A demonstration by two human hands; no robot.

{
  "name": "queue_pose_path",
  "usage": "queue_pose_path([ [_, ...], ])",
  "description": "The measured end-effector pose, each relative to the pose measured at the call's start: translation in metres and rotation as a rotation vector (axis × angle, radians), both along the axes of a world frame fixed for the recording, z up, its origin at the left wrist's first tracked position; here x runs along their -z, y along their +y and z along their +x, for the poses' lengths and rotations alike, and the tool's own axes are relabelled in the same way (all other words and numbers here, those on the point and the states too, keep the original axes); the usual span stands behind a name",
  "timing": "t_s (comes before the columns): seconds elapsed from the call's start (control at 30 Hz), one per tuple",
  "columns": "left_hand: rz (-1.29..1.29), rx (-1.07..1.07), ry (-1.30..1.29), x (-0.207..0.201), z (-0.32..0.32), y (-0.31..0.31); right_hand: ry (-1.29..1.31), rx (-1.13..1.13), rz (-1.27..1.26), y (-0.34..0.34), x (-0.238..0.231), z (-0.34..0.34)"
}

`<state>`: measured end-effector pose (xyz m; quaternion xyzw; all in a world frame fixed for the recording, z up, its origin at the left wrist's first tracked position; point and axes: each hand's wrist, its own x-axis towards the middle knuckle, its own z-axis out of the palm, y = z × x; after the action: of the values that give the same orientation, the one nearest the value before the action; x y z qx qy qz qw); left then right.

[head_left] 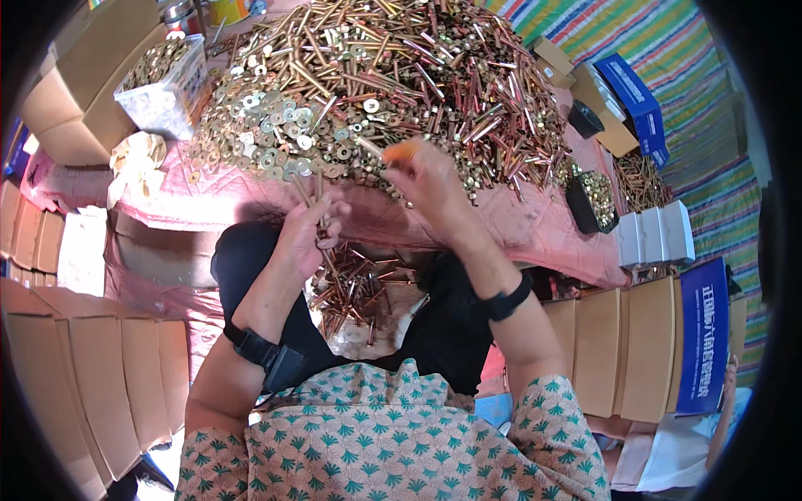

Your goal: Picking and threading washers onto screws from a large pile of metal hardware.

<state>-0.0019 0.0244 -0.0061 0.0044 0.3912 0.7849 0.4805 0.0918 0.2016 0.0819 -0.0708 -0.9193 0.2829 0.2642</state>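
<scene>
My left hand [299,238] is closed around several long brass-coloured bolts [320,190], which stick up past the fingers at the table's near edge. At the front of the heap, my right hand [433,185] is closed, with something orange on a fingertip. A pale metal bolt [369,149] juts out from its pinched fingers, its far end over the heap. Round washers [280,125] lie left of that hand, small nuts [380,171] beneath it. Behind both hands spreads a big pile of long bolts [384,58]. More bolts [359,292] lie between my knees, below the table edge.
A pink cloth [159,199] covers the table. A clear plastic tub [180,104] of washers stands at the left, a black bin [591,204] of small parts at the right. Cardboard boxes [125,384] line the left side, and more boxes [601,351] the right. A striped sheet [618,37] hangs behind.
</scene>
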Motion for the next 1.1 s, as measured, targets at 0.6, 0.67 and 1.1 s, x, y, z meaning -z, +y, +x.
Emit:
queue_pose_path([
  [0.6, 0.107, -0.138, 0.32, -0.003, 0.006, -0.003, -0.194, -0.227, -1.617, -0.091, 0.075, 0.042],
  [0.67, 0.079, -0.15, 0.357, -0.005, 0.01, -0.003, -0.193, -0.134, -1.512, -0.104, 0.073, 0.042],
  [1.1, -0.018, -0.11, 0.54, -0.013, 0.016, -0.006, -0.137, -0.327, -1.743, -0.102, 0.043, 0.036],
])
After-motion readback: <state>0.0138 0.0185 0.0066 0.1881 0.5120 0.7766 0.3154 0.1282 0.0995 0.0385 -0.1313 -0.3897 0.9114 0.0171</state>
